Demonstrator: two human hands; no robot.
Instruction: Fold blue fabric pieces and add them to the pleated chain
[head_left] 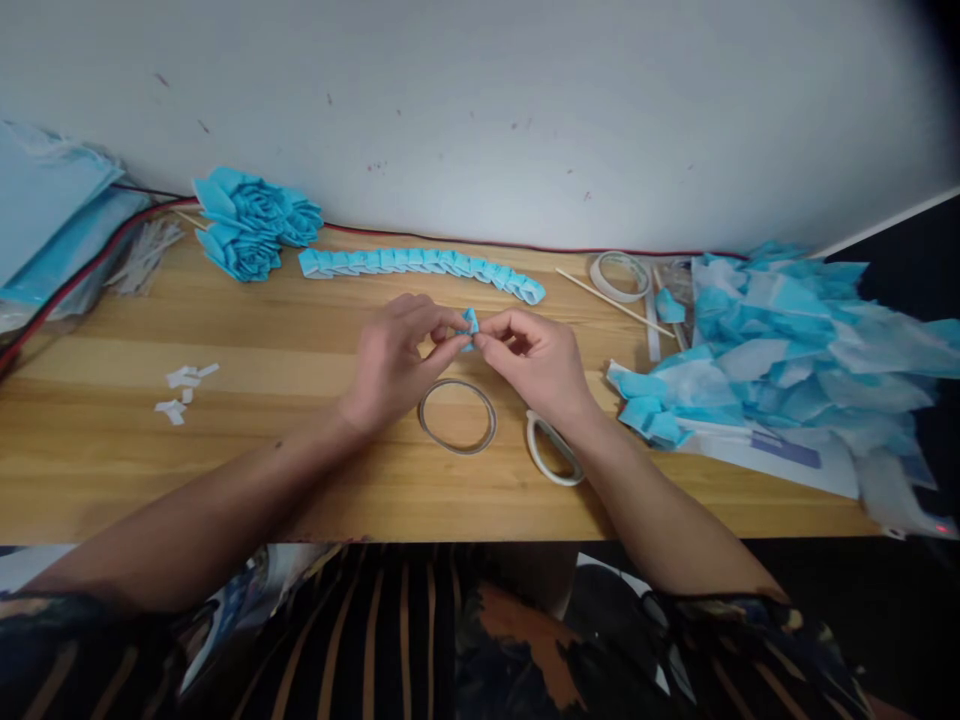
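Between the fingertips of both hands is a small folded piece of blue paper (470,320), partly covered by the fingers. My left hand (394,355) pinches it from the left, and my right hand (536,360) pinches it from the right. Just behind them, a row of folded blue paper pieces (420,262) curves along the table. Below the hands lies a thin ring-shaped roll (457,452), and a white tape roll (536,450) sits partly under my right forearm.
Blue paper flowers (259,215) lie at the back left, near white paper scraps (180,378). To the right are a heap of blue paper petals (810,330), another tape roll (621,278) and a thin wooden stick (611,302). A red-and-black cable (487,243) runs along the wall.
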